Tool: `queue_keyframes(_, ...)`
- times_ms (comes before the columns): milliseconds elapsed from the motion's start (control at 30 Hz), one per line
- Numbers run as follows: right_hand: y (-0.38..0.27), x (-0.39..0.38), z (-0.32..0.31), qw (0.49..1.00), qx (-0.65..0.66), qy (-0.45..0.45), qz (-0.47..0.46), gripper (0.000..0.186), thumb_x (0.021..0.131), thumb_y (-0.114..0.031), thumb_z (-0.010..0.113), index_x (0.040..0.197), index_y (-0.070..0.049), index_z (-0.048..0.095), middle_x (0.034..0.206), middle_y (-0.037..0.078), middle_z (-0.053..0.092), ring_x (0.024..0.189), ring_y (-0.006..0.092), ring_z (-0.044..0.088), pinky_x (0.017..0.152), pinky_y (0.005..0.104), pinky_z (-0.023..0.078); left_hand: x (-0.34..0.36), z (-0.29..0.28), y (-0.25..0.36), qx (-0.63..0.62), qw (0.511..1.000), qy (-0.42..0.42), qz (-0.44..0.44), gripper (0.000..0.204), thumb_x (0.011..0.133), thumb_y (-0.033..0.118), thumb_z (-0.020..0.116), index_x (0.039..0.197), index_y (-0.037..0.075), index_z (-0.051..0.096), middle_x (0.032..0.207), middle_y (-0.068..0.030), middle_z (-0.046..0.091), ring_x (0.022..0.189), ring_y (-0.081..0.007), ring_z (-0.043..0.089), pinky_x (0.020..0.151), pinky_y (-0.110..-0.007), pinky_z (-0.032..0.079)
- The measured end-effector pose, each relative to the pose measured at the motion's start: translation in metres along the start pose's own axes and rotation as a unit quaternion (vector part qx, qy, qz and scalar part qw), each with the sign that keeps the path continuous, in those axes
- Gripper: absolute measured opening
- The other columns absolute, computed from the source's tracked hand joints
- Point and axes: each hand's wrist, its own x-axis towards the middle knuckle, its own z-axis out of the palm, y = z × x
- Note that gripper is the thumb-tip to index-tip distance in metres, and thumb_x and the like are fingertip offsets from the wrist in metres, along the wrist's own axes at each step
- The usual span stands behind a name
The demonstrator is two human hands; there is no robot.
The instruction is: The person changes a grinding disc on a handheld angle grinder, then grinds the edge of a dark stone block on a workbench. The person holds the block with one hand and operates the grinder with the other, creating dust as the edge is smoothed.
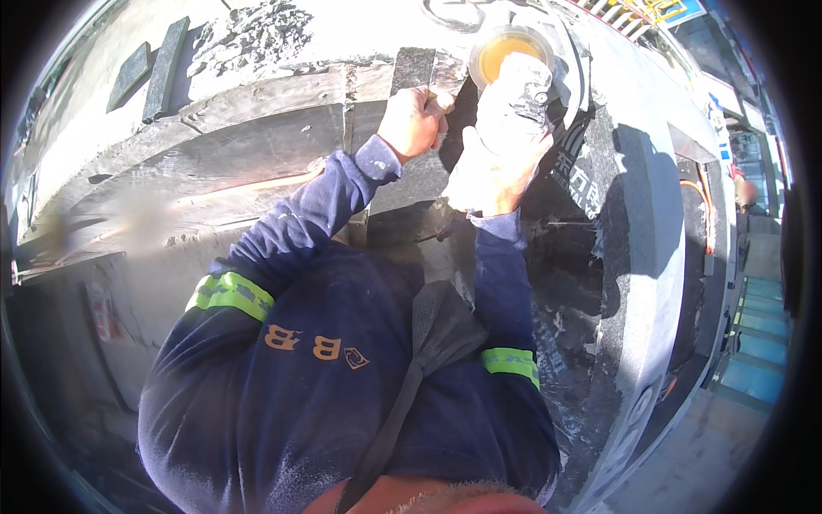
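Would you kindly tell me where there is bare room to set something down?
The pale surface looks bare midway between the rubble and round amber item, and left of the two dark slabs. It's crowded around the left hand and right hand.

Yellow letters [327, 349] and emblem [356, 358] on navy sweatshirt [257, 411], white characters [586, 199] on black sheeting [555, 199]

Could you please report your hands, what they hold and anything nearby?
Right hand around a pale, dusty object; left hand curled, contents unclear. Round amber-centred piece at the object's far end. Rubble off to the left.
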Motion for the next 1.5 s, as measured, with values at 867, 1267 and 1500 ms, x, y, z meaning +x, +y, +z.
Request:
queue_keyframes(867, 0.011, 0.000, -0.013, 0.993, -0.096, -0.045, -0.054, 0.091, 0.065, -0.006, 0.084, 0.138, -0.002, 0.030, 0.127, 0.012, 0.050, 0.115, 0.0220, 0.052, 0.094, 0.0361, 0.048, 0.001, 0.001, -0.004, 0.041, 0.999, 0.011, 0.012, 0.028, 0.096, 0.024, 0.062, 0.082, 0.001, 0.061, 0.054, -0.0040, 0.058, 0.041, -0.0105, 0.055, 0.039, -0.028, 0.043)
queue_keyframes(1267, -0.001, 0.001, -0.026, 0.978, -0.197, 0.028, -0.062, 0.102, 0.054, -0.011, 0.093, 0.134, 0.005, 0.032, 0.122, 0.018, 0.051, 0.111, 0.0247, 0.054, 0.097, 0.0368, 0.047, 0.000, 0.002, -0.004, 0.002, 1.000, 0.010, 0.015, 0.024, 0.097, 0.022, 0.060, 0.086, 0.001, 0.063, 0.055, -0.0039, 0.059, 0.041, -0.0091, 0.053, 0.040, -0.027, 0.042)
queue_keyframes(1500, 0.007, 0.006, -0.019, 0.968, -0.228, -0.025, -0.099, 0.095, 0.062, -0.002, 0.084, 0.139, 0.000, 0.028, 0.128, 0.016, 0.048, 0.116, 0.0240, 0.051, 0.100, 0.0386, 0.043, -0.002, -0.002, 0.001, -0.014, 1.000, 0.000, 0.009, 0.022, 0.096, 0.020, 0.061, 0.087, 0.000, 0.065, 0.059, -0.0027, 0.059, 0.047, -0.0071, 0.052, 0.045, -0.025, 0.042)
